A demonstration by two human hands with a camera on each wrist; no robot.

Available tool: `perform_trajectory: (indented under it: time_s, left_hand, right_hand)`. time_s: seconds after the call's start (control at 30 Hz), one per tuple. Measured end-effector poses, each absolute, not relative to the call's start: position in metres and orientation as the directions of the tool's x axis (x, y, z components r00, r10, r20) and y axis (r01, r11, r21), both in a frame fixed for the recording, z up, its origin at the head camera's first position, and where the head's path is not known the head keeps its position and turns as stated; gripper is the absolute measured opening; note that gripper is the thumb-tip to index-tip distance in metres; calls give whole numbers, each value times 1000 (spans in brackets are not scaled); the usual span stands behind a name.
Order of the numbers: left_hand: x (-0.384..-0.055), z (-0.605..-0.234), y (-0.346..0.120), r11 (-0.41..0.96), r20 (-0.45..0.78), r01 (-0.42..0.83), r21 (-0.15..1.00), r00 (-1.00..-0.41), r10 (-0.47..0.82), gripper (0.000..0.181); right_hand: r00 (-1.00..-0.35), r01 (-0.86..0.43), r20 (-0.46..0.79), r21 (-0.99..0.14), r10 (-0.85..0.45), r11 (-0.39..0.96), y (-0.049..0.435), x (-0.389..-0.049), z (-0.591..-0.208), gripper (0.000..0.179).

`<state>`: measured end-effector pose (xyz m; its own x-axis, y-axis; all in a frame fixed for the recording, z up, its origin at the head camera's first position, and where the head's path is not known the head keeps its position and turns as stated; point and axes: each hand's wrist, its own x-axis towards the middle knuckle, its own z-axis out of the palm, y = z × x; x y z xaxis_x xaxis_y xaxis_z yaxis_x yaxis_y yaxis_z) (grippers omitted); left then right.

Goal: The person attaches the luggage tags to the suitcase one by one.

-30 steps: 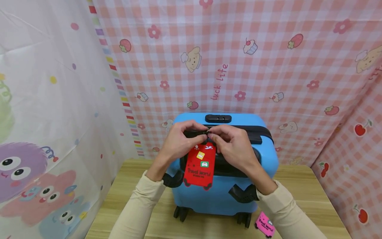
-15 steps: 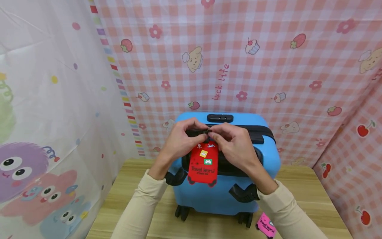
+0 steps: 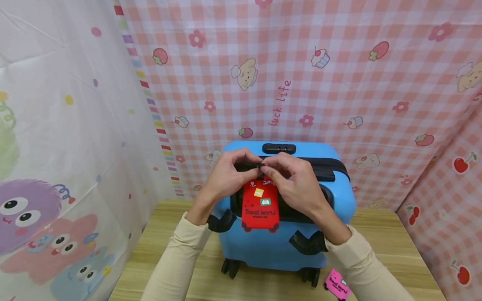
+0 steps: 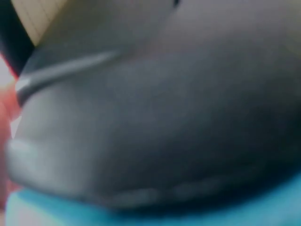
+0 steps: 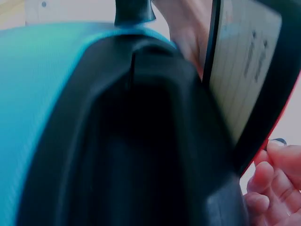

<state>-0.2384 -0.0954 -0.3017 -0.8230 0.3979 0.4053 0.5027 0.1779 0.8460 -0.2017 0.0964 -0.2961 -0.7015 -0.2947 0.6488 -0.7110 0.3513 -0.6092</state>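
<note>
A red luggage tag [image 3: 260,213] printed "Travel World" hangs in front of the black handle [image 3: 293,209] of a blue suitcase [image 3: 271,246]. My left hand [image 3: 229,175] and right hand [image 3: 299,179] meet fingertip to fingertip above the tag. Between them they pinch its small black strap [image 3: 260,166], mostly hidden by the fingers. The right wrist view shows the back of the luggage tag [image 5: 242,61], with a lined card in a window, beside the suitcase handle [image 5: 188,94]. In the left wrist view the blurred black handle [image 4: 155,117] fills most of the picture.
A pink luggage tag [image 3: 337,284] lies on the wooden table [image 3: 150,251] by the right sleeve. The suitcase stands on black wheels [image 3: 309,276], with a combination lock [image 3: 278,148] on top. Patterned cloths [image 3: 211,83] hang behind and at both sides.
The red luggage tag has swung a little to the right and now hangs straighter, facing front. Both hands keep pinching at the strap, with small finger shifts.
</note>
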Motion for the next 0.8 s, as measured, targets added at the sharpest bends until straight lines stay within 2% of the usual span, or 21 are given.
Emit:
perform_trajectory:
  time_s: [0.17,0.43,0.8]
  left_hand:
    - [-238,-303,-96,188,402,493,849,-835,376,14]
    - [-235,-303,-95,222,382,472,853,-855,350,15]
    - [-235,-304,-94,225,382,473,852,-855,351,19]
  right_hand:
    - [-706,-708,635,-634,-312,310,98,-206,-296,12]
    - [-813,-570,502,-788,-295,231,98,-205,-299,13]
    - [-817,-574,533,-787,-219,224,99,-205,-300,16]
